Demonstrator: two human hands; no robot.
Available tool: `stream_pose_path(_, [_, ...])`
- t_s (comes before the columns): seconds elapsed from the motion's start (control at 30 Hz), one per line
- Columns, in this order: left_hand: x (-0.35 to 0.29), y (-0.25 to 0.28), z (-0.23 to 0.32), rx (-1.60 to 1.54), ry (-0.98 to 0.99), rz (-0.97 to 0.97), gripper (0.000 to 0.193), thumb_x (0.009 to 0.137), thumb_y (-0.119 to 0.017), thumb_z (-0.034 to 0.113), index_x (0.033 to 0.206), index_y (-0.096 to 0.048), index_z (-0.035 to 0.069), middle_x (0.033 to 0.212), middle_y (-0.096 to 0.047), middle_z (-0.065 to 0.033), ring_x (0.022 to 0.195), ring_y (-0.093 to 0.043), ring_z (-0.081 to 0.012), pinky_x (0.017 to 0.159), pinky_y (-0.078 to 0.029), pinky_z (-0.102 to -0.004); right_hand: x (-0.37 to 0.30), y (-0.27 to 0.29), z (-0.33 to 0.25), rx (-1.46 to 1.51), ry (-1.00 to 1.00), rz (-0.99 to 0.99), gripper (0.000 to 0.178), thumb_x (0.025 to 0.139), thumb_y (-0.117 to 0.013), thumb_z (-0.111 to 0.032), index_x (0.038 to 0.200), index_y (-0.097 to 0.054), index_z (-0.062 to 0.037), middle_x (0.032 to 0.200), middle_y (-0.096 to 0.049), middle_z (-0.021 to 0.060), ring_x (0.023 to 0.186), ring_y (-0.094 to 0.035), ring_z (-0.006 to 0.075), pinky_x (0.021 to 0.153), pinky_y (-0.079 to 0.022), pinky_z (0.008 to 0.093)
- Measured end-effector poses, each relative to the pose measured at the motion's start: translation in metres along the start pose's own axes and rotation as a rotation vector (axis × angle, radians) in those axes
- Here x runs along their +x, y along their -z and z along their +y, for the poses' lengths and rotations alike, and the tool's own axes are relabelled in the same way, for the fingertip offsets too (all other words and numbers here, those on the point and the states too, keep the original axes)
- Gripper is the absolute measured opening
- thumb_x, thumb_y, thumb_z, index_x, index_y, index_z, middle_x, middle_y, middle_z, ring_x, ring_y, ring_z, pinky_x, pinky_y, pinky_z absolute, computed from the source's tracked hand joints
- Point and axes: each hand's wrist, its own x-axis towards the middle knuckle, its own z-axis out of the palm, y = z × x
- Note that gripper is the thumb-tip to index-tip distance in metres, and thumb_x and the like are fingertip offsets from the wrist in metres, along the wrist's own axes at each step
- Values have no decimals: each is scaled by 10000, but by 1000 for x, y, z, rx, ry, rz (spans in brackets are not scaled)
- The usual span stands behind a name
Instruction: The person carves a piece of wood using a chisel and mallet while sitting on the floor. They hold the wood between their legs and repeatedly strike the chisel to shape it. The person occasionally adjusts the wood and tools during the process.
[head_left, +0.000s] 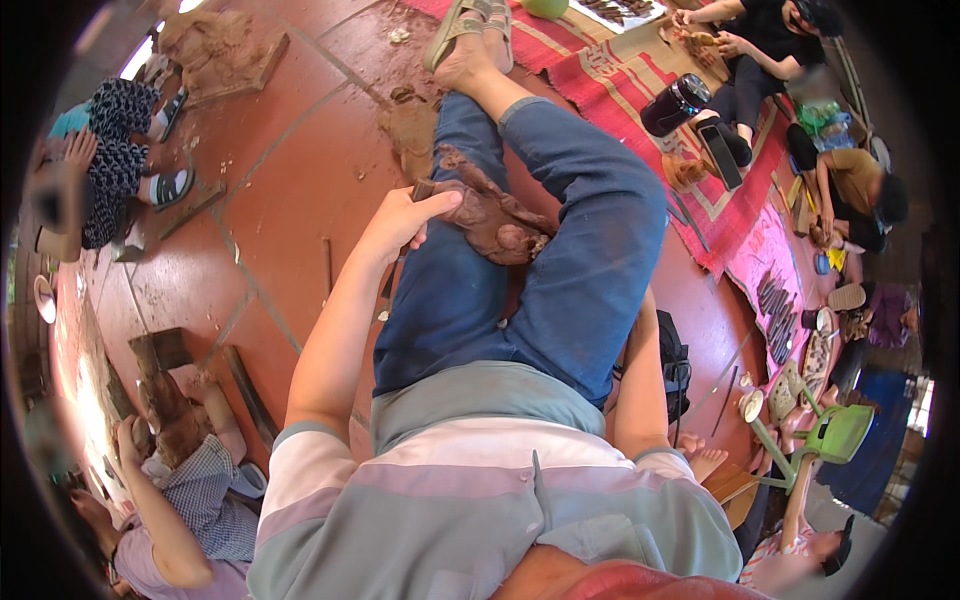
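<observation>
A brown carved wooden piece [497, 226] rests between my thighs, with rounded shapes cut into it. My left hand [400, 222] is closed around a wooden-handled tool [423, 188] beside the carving's left side. The handle's end sticks up past my thumb, and the tool's kind is not clear. Down along my right side runs my right forearm [643, 385], bent at the elbow. My right hand is hidden behind my raised right knee, so its fingers do not show.
Slim rods [327, 265] lie on the red tiled floor [270, 215] at my left, among shavings. A red patterned mat [640, 110] at the far right bears a dark jar [676, 104] and a phone [719, 156]. Other people sit on both sides. A green stool [838, 432] stands at right.
</observation>
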Motion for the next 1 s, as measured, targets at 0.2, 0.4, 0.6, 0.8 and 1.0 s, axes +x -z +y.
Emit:
stream_pose_path(0.2, [-2, 5, 35, 114, -58, 128, 436, 816, -696, 369, 981, -654, -32, 632, -550, 8, 415, -416, -44, 363, -308, -199, 20, -1, 5, 42, 42, -31, 484, 797, -531, -45, 1277, -483, -23, 1025, -627, 136, 862, -628, 229, 724, -522, 337])
stream_pose_path(0.4, [7, 12, 52, 108, -37, 188, 362, 822, -689, 368, 864, -628, 14, 615, -532, 10, 408, -424, -51, 362, -319, -199, 34, 17, 10, 39, 62, -38, 505, 779, -527, -22, 1282, -478, -21, 1015, -626, 137, 849, -626, 229, 722, -520, 331])
stream_pose_path(0.6, [29, 27, 48, 90, -49, 158, 348, 836, -667, 376, 842, -595, 35, 642, -549, -12, 407, -425, -56, 360, -323, -201, 18, 17, 1, 6, -6, 52, 562, 726, -502, 53, 1284, -465, -5, 1003, -625, 136, 841, -627, 231, 737, -518, 322])
stream_pose_path(0.8, [56, 42, 56, 2, 28, 83, 359, 820, -688, 379, 875, -607, 33, 733, -596, -37, 443, -456, -48, 364, -353, -193, 15, 4, -4, -59, 10, 128, 583, 669, -502, 70, 1248, -474, 4, 940, -618, 107, 785, -614, 210, 696, -504, 309])
stream_pose_path(1.0, [68, 39, 46, 7, 81, 31, 387, 846, -646, 403, 929, -583, 30, 729, -596, -51, 421, -421, -49, 360, -346, -187, 25, 5, -11, 55, 96, 183, 445, 644, -502, 70, 1082, -521, -8, 786, -562, 60, 621, -560, 177, 556, -465, 290])
